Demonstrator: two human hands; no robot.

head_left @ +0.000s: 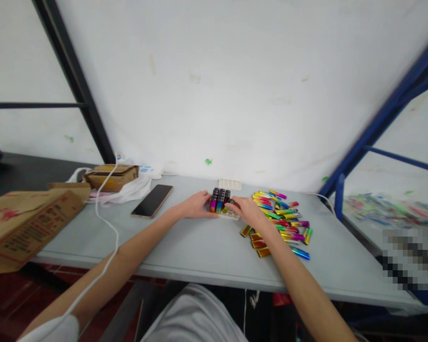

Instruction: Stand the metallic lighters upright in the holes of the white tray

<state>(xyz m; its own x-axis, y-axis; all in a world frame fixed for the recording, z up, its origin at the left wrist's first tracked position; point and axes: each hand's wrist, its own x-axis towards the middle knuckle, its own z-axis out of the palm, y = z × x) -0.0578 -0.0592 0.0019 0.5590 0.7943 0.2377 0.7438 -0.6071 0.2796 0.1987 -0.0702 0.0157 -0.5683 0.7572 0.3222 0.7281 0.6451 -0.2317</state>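
Note:
Upright lighters (220,199) with dark tops and shiny coloured bodies stand in rows in a pale slotted tray (231,216). My left hand (196,205) grips the left side of this tray, thumb at the near edge and fingers toward the back. At the right end of the rows, my right hand (245,209) has its fingers closed on a lighter (230,202), which they partly hide. Many loose metallic lighters (281,221) lie in a pile to the right, partly under my right forearm.
Behind the rows lies another pale slotted tray (230,184), near the wall. A phone (152,201), an opened cardboard box (32,218), a smaller carton (111,176) and a white plastic bag (131,190) are at left. A white cable (109,228) hangs across my left forearm.

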